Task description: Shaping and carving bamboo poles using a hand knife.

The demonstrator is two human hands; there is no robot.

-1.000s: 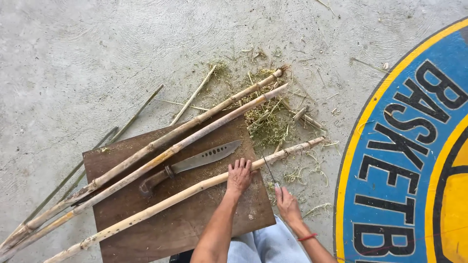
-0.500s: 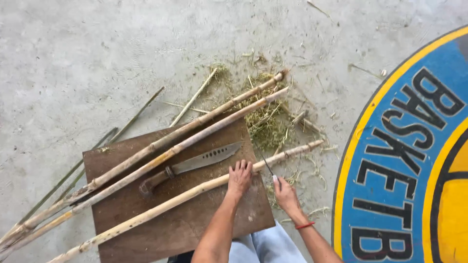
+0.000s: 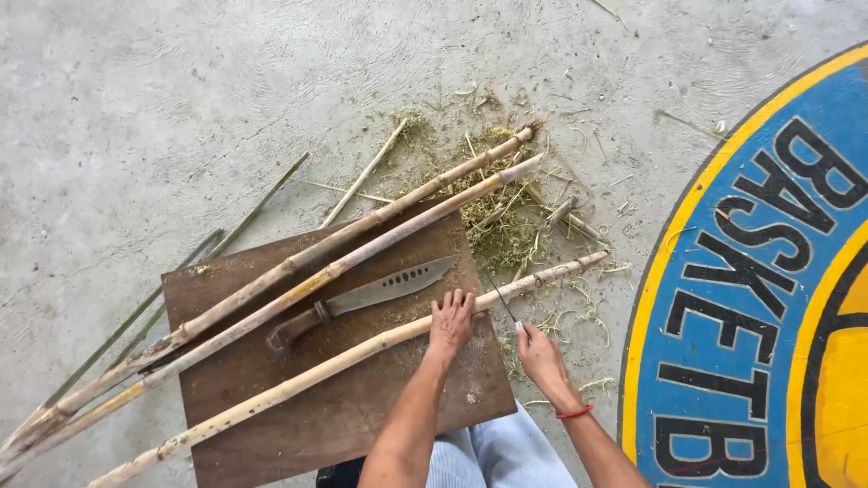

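My left hand [image 3: 450,322] presses flat on a long pale bamboo stalk [image 3: 316,373] that lies across a brown wooden board [image 3: 362,420]. My right hand [image 3: 541,358] is closed around a thin dark blade [image 3: 501,300] whose tip touches the stalk just past the board's right edge. A big knife with a holed blade [image 3: 380,289] rests on the board above my left hand. Two more bamboo stalks [image 3: 298,271] lie across the board's upper part.
Green shavings and peelings [image 3: 506,217] litter the concrete floor beyond the board. Thin green stems [image 3: 136,316] lie to the left. A blue and yellow painted circle [image 3: 759,271] covers the floor on the right. My knees in light jeans [image 3: 493,452] are below.
My right hand has risen toward the stalk and brought the thin blade against it. The left hand and the stalk stay in place.
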